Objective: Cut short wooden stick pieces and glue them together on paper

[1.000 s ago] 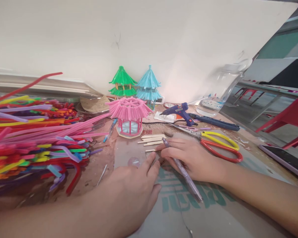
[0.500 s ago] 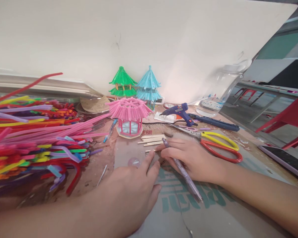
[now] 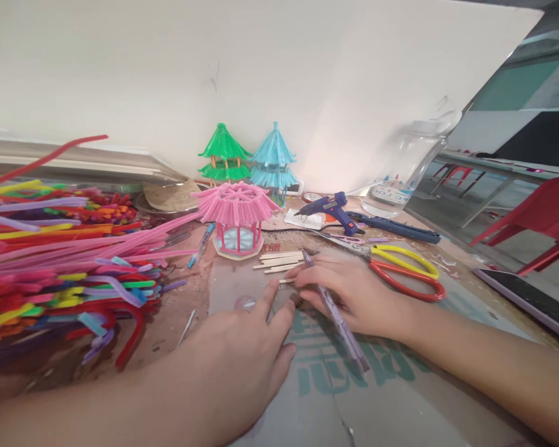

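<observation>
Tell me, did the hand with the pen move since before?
No. The right hand and pen stay beside the sticks; only the camera shifted.

Grey cardboard sheet (image 3: 391, 397), near: large green printed characters, partly hidden by the hands, unreadable.
Clear plastic bottle (image 3: 391, 186), far right: label lettering blurred, unreadable.

hands (image 3: 307, 310) barely shifted, view nudged right
</observation>
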Demonstrator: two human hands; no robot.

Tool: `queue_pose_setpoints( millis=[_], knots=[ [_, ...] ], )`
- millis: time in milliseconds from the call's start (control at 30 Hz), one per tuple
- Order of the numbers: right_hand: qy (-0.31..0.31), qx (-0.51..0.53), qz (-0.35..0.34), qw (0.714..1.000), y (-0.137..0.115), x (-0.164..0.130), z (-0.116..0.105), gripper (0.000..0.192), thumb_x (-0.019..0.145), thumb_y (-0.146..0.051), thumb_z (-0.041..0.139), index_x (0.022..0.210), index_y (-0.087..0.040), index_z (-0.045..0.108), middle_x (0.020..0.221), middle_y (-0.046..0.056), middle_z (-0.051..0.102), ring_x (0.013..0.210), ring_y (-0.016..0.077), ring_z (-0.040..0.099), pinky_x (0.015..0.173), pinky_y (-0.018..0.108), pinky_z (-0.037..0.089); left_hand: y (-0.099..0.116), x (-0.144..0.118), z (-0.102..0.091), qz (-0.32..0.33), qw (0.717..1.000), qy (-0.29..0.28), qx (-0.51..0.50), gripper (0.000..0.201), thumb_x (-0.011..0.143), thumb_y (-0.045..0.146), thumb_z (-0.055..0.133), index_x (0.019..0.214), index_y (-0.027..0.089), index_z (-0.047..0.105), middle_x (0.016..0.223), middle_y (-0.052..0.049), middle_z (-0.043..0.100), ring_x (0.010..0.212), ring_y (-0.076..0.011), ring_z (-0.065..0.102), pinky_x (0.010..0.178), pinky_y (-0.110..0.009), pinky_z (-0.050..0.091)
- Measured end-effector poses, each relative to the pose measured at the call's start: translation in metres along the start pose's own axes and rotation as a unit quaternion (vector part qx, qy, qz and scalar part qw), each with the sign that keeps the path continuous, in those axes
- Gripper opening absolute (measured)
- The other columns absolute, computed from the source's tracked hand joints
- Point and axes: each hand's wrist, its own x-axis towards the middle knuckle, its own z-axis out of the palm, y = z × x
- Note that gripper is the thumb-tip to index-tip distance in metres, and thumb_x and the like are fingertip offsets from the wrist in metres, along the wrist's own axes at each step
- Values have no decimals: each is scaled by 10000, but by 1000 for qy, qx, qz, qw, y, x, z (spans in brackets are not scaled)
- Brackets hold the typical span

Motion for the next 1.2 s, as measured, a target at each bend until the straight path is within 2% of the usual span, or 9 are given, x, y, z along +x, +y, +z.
queue_pose_setpoints(
  millis=[100,233,333,433,700,1033,1200],
  knots=[
    [50,44,38,997,1,-2,-1,249,994,-363,459,1074,-196,626,930,78,702,847,200,638,738,317,505,0,0,-2,8,1000,-16,0,443,986,311,387,1388,187,525,1487,-189,465,1063,-315,678,558,-330,587],
    [52,75,74,993,-3,-1,-4,252,1000,-266,412,1048,-217,654,945,56,709,911,194,643,818,328,492,-1,0,-4,-4,1000,-17,-8,451,975,304,417,1403,194,511,1474,-195,480,984,-270,702,584,-299,577],
    [41,90,141,985,-5,1,-4,134,922,-213,485,962,-202,613,852,35,680,756,169,624,675,287,484,0,0,-5,-13,1000,-12,-21,464,970,295,425,1419,198,491,1477,-190,479,998,-259,698,582,-273,564],
    [39,117,179,976,-5,2,-2,20,865,-219,529,873,-205,540,733,-8,604,624,133,550,550,238,418,1,-1,-5,-20,999,-10,-27,486,965,302,425,1435,182,467,1479,-191,475,981,-262,704,560,-277,557],
    [24,144,192,970,-3,4,-1,41,842,-227,554,811,-207,537,676,-29,588,584,117,526,529,216,401,0,1,-5,-37,999,-4,-31,479,963,321,433,1422,190,479,1483,-182,474,883,-248,718,549,-295,553],
    [19,127,197,972,-6,6,-1,49,825,-223,556,783,-207,537,677,-23,605,595,123,539,538,215,410,1,0,-4,-18,999,17,-26,432,979,315,402,1366,185,545,1441,-174,523,929,-264,710,538,-301,554],
    [17,127,191,973,-7,7,-2,43,822,-194,552,789,-210,529,691,-22,600,602,122,540,539,210,416,0,-2,-3,-32,998,20,-51,458,962,299,433,1395,172,515,1446,-183,508,985,-253,692,563,-273,533]
  ],
)
